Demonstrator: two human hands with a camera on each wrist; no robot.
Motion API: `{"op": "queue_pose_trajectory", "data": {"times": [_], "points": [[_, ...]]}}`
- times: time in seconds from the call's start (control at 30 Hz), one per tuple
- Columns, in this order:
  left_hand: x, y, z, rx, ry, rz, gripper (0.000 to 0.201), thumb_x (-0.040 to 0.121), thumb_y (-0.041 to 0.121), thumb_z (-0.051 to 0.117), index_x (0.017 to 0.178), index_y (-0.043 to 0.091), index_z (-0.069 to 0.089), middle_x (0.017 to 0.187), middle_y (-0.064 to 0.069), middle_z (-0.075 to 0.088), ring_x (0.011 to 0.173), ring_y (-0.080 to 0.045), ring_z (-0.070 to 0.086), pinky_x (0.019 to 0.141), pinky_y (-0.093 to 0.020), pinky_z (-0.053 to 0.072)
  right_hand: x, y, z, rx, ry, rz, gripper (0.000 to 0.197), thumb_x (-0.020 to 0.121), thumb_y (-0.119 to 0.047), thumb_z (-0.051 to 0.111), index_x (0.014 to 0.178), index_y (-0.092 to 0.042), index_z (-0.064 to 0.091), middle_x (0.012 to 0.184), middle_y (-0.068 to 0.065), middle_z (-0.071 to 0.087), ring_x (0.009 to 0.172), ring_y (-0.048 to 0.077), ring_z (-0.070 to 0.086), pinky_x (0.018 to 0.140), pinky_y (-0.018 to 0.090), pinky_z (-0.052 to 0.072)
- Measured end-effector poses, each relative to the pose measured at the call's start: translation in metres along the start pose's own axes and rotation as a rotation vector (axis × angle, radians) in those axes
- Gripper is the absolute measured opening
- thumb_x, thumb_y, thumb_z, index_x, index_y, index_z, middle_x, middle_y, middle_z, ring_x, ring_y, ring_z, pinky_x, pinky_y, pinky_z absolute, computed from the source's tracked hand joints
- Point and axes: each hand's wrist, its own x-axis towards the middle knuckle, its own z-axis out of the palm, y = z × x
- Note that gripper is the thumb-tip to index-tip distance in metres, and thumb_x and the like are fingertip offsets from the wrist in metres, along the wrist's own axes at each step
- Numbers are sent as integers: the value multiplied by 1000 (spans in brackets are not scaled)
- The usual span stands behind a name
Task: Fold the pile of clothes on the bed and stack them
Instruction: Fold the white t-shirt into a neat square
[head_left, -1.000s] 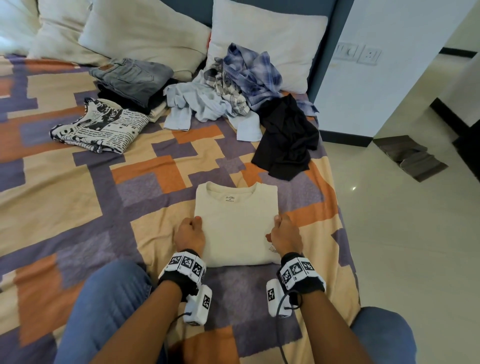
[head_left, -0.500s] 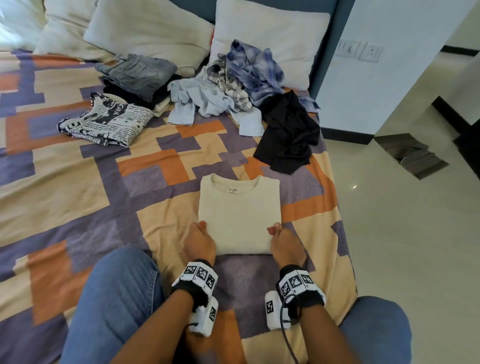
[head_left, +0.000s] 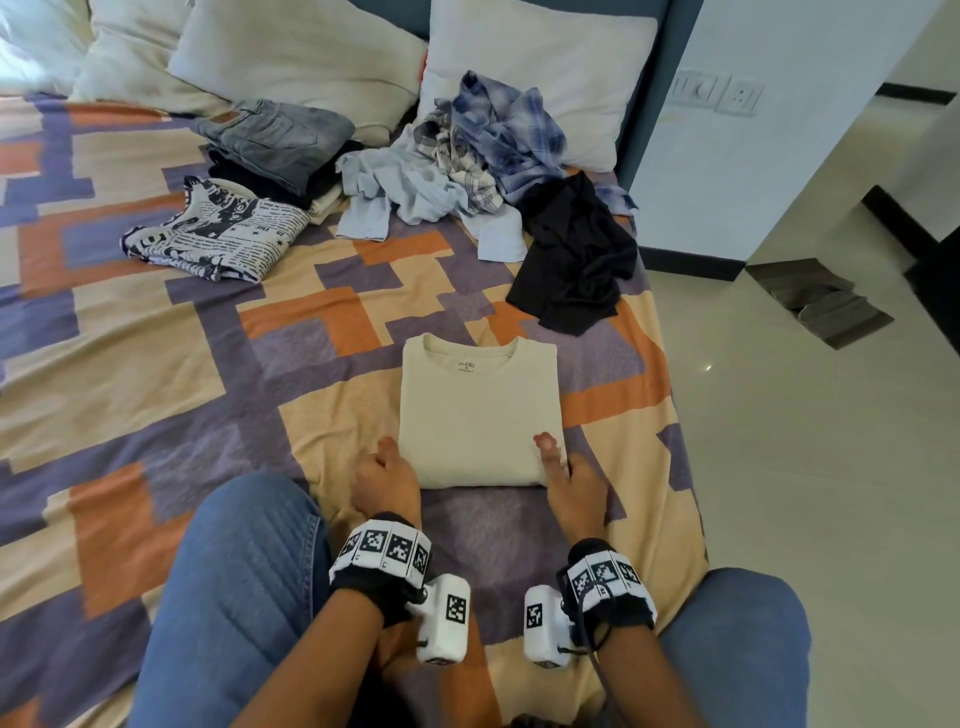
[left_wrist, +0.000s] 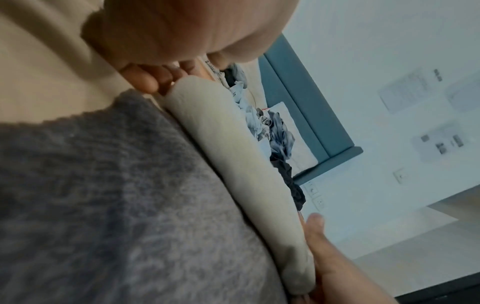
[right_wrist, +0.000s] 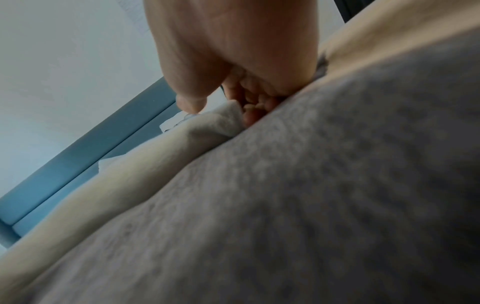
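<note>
A folded cream T-shirt lies flat on the patterned bedspread, collar away from me. My left hand is at its near left corner, fingers curled under the edge and thumb against the side. My right hand pinches the near right corner, thumb on top and fingers beneath. The left wrist view shows the rolled near fold of the T-shirt with the left fingers tucked under its end. The right wrist view shows the corner of the T-shirt between thumb and fingers.
An unfolded pile sits near the pillows: plaid shirts, a light blue shirt and a black garment. Left of it lie folded grey jeans on a dark stack and a newspaper-print top. The bed's edge runs close on the right.
Both hands slid from the shirt's sides back to its near corners. The right thumb now lies on top of the cloth.
</note>
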Motion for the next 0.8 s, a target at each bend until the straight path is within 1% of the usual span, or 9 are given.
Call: {"op": "queue_pose_trajectory", "data": {"times": [0.1,0.17,0.23,0.3,0.4,0.47,0.57,0.67,0.8], "points": [[-7,-5,-3,-95,-170,4,22,94,32,60,94,11,66,92,-7,66,86,-24,57,77,-29,41,0,11,-5,135,29,-69,59,87,-55,61,75,2,55,65,5,53,63,13,48,65,30,42],[-11,-22,-14,-115,-232,50,12,89,24,67,85,13,67,85,-3,68,86,-23,61,76,-31,46,-12,16,-17,239,-15,-100,40,88,-44,65,80,-6,66,71,-2,61,66,7,54,66,20,45],[-4,-30,-14,-141,-238,64,6,88,19,68,84,15,69,83,-2,69,88,-24,62,84,-37,52,-10,13,-24,328,-55,-93,11,93,-16,64,99,-9,70,86,-5,70,76,-1,65,73,11,49],[2,-30,-12,-185,-193,17,6,89,18,67,85,17,71,86,-3,70,90,-24,63,91,-40,53,-7,11,-27,300,-70,-103,12,93,-4,62,102,-7,70,89,-5,70,77,-5,66,72,9,49],[7,-26,-10,-183,-116,-38,16,90,23,66,94,10,74,91,-7,70,93,-29,63,94,-43,52,1,15,-27,214,-14,-83,15,93,-8,64,83,-16,71,83,-1,70,83,13,64,76,20,50],[10,-23,-12,-119,-101,-38,26,93,25,61,101,3,72,93,-11,69,92,-32,62,91,-40,51,5,17,-25,164,31,-64,15,94,-11,63,82,-14,72,85,4,71,86,19,63,79,28,47],[12,-19,-18,205,-164,73,33,99,26,50,100,-2,68,99,-21,67,95,-36,59,88,-38,45,10,15,-19,-44,69,-64,23,97,-19,59,91,-1,73,93,15,71,90,28,62,78,29,43],[17,-22,-19,474,-224,172,36,102,30,44,105,2,66,109,-24,65,104,-39,58,94,-41,43,17,15,-13,-265,28,1,35,100,-30,52,82,-2,64,93,21,69,92,37,62,78,37,45],[32,-7,-20,390,-273,119,44,101,40,43,107,2,63,106,-20,66,99,-38,60,89,-39,47,34,4,-25,-264,-11,51,43,98,-40,53,84,0,62,90,20,68,88,37,62,71,34,42]]}}
